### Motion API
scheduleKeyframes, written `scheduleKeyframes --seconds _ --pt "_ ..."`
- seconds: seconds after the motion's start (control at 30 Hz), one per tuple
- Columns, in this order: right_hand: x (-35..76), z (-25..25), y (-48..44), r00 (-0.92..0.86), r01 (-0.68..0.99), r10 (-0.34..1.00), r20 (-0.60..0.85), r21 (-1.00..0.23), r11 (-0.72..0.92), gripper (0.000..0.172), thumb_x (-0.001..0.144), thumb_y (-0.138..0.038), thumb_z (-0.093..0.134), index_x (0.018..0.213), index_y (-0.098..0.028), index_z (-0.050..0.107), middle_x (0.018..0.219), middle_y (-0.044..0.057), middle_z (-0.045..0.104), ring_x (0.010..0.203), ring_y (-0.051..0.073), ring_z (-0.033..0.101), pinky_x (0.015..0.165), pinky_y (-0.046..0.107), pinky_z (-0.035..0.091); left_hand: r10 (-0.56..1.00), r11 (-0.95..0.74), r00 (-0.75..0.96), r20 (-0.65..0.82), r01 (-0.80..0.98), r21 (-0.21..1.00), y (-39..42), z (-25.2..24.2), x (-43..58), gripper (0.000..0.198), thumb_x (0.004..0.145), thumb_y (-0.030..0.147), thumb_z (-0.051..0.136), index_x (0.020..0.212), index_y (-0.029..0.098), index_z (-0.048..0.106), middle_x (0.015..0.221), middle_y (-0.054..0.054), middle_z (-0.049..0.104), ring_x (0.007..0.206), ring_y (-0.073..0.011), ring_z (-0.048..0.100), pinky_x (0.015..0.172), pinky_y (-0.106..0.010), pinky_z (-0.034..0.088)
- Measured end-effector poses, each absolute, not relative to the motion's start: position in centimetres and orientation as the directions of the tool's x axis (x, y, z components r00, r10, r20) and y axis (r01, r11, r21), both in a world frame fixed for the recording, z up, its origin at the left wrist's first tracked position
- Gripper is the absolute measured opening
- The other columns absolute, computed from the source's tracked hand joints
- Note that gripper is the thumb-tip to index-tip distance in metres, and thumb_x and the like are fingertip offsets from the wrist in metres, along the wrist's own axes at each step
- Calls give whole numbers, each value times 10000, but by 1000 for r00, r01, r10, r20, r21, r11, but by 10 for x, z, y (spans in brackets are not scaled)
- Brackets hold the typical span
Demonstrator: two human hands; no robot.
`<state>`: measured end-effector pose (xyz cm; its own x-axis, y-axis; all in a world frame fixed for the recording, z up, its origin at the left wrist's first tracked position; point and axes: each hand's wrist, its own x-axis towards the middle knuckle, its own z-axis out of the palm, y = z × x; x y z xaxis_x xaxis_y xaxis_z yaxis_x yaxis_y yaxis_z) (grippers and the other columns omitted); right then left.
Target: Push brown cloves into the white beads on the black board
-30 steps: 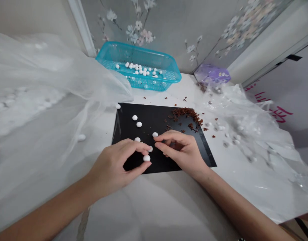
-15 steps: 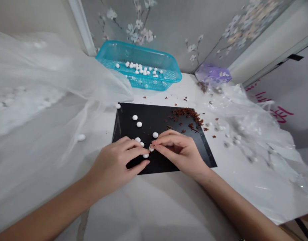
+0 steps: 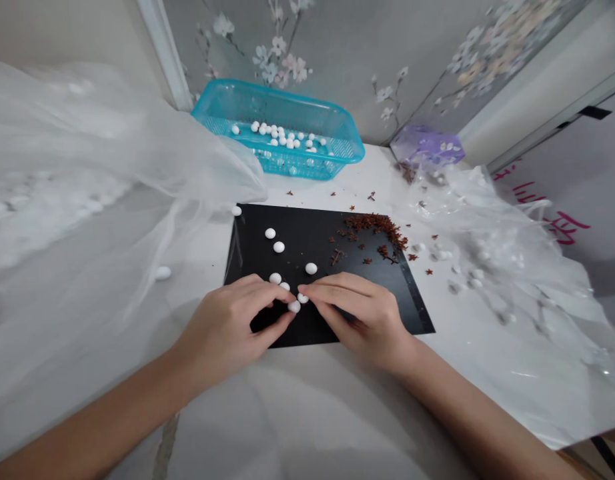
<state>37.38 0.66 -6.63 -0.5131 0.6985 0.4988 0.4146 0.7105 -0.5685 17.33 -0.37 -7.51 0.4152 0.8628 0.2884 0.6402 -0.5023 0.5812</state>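
A black mat (image 3: 307, 230) lies on the white table. My left hand (image 3: 227, 327) rests at the mat's near edge, thumb and forefinger pinched on a white bead (image 3: 294, 306). My right hand (image 3: 367, 313) lies beside it, its fingers pressed together with the tips at another white bead (image 3: 302, 298). What those fingers hold is hidden. Several loose white beads (image 3: 277, 247) lie on the mat above my hands. A heap of small reddish-brown pieces (image 3: 375, 225) sits at the mat's far right corner.
A turquoise basket (image 3: 337, 127) with several white beads stands at the back. A purple box (image 3: 422, 145) is at the back right. White tulle (image 3: 87, 200) covers the left side; crumpled clear plastic (image 3: 512, 267) with beads lies on the right.
My left thumb and forefinger closed on the bead. My right hand flattened and slid left, bringing its fingertips against the left hand's.
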Motion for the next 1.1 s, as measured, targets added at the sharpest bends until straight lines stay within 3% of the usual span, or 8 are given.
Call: scheduleKeyframes --seconds 0.13,0.3,0.87,1.1 --pt "374 -64 4 -626 501 632 457 -384 775 360 843 -22 445 1143 -196 542 945 29 690 742 132 626 630 250 503 884 -464 380 272 656 595 -5 -76 173 162 778 235 583 933 232 535 788 41 620 684 -93 578 613 -205 475" --pt "375 -64 3 -708 506 555 437 -234 830 295 875 -57 414 1138 -149 511 1008 41 686 644 110 596 532 246 454 892 -446 376 250 645 621 -6 -75 174 179 778 241 570 950 241 521 820 43 643 686 -96 593 618 -211 491" --pt "373 -68 0 -769 479 515 380 -193 857 213 892 -69 391 1032 -136 537 886 49 678 624 113 574 515 245 432 931 -331 341 133 628 704 -3 -72 175 132 770 307 584 873 236 543 788 37 676 680 -121 617 615 -236 502" --pt "371 -69 1 -734 470 567 374 -322 822 237 883 -52 333 979 -159 521 829 40 662 651 108 586 536 220 442 941 -292 323 96 636 715 -2 -70 175 119 766 316 594 835 230 548 775 43 657 664 -109 595 596 -225 485"
